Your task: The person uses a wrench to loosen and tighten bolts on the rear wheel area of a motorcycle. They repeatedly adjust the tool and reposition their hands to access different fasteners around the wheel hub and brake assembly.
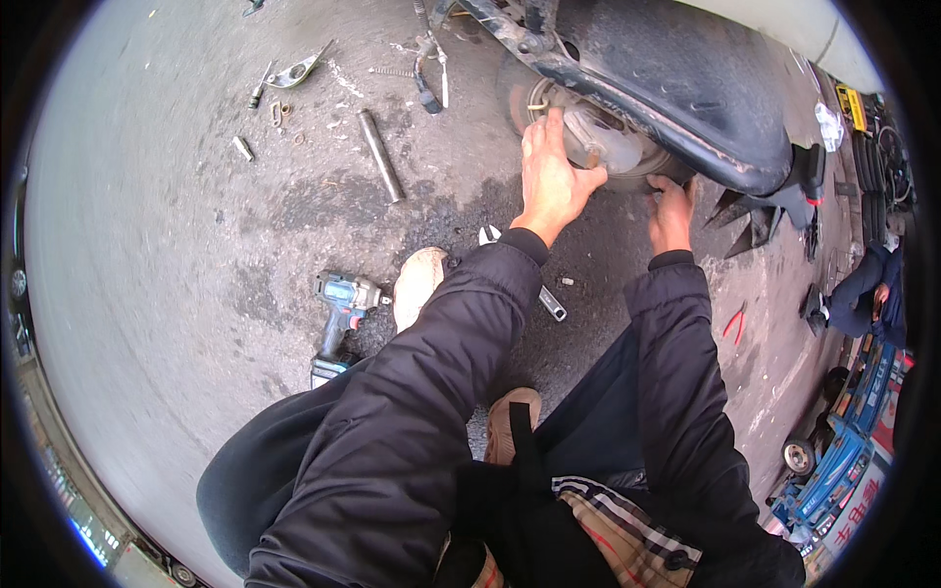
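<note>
Beneath a dark metal frame bar [618,88] sits a wheel with a grey, dirty metal hub [619,152]. My left hand [557,181] lies against the hub's left side, fingers stretched upward and thumb apart. At the wheel's lower right edge, my right hand [671,211] has its fingers curled around the rim; some fingertips are hidden behind it. Below my left wrist, an adjustable wrench [552,302] lies on the ground, partly covered by my sleeve. A blue and black cordless impact wrench [343,299] rests beside my left shoe [420,284].
A metal tube [380,155] lies on the stained pavement, with a bracket [296,71], small rings [278,113] and a cable [423,88] farther out. Red-handled pliers [735,321] lie at right. Another person [867,289] and a blue cart [843,470] are along the right edge.
</note>
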A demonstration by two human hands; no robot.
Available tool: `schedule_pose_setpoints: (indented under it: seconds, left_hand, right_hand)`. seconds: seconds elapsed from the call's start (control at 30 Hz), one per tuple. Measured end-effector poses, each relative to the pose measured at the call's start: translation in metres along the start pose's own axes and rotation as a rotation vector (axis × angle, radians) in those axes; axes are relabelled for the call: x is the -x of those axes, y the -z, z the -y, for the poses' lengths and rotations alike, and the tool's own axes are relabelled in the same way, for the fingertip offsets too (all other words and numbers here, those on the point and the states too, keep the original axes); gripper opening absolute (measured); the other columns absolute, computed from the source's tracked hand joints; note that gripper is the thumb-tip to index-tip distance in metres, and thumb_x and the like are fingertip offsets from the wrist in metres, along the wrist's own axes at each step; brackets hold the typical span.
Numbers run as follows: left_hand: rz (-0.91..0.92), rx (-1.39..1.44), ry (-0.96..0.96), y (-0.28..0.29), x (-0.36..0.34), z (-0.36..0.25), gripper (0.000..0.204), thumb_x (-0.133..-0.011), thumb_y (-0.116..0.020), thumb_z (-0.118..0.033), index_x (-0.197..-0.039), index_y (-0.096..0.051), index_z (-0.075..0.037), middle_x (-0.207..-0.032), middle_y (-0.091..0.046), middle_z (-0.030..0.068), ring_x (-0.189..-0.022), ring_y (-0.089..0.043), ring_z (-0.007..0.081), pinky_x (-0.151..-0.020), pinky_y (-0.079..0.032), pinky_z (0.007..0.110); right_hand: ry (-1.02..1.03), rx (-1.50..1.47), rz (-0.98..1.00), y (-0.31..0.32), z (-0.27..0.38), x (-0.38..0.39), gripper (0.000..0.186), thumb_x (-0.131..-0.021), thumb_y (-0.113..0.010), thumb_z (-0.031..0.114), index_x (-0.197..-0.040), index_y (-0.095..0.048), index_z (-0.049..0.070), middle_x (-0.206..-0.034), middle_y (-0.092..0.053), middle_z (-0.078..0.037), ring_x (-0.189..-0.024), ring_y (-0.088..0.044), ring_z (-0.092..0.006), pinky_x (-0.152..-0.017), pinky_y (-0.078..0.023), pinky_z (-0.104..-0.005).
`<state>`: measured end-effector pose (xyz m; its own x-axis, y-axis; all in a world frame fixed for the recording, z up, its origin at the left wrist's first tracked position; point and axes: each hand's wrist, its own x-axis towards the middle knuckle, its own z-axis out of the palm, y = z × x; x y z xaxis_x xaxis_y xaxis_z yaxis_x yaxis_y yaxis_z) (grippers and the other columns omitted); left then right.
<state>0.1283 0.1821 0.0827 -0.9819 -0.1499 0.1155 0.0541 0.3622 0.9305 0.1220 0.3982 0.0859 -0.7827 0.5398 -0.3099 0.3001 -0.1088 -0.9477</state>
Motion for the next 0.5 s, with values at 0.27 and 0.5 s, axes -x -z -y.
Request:
schedule_pose_setpoints:
  seconds: [0.27, 0.5]
  left_hand:
    - [-0.015, -0.026, -0.048, -0.009, 0.000, 0.010, 0.103, -0.071, -0.085, -0.032, -0.152, -0.037, 0.010, -0.145, -0.049, 0.0335, -0.139, -0.044, 0.0454, -0.118, -0.035, 0.049]
    - [-0.012, -0.017, -0.030, -0.002, -0.008, 0.011, 0.107, -0.066, -0.087, -0.034, -0.151, -0.040, 0.013, -0.146, -0.051, 0.0342, -0.139, -0.050, 0.0441, -0.118, -0.040, 0.045]
  right_hand:
    - [0.140, 0.221, -0.276, -0.014, 0.001, 0.034, 0.036, -0.094, -0.074, 0.026, -0.116, -0.063, 0.000, -0.105, -0.068, -0.010, -0.088, -0.065, -0.0193, -0.075, -0.054, -0.0350]
    - [0.123, 0.197, 0.187, -0.052, 0.012, 0.046, 0.065, -0.099, -0.072, 0.043, -0.142, -0.051, -0.001, -0.142, -0.056, -0.015, -0.130, -0.053, -0.0267, -0.110, -0.041, -0.0461]
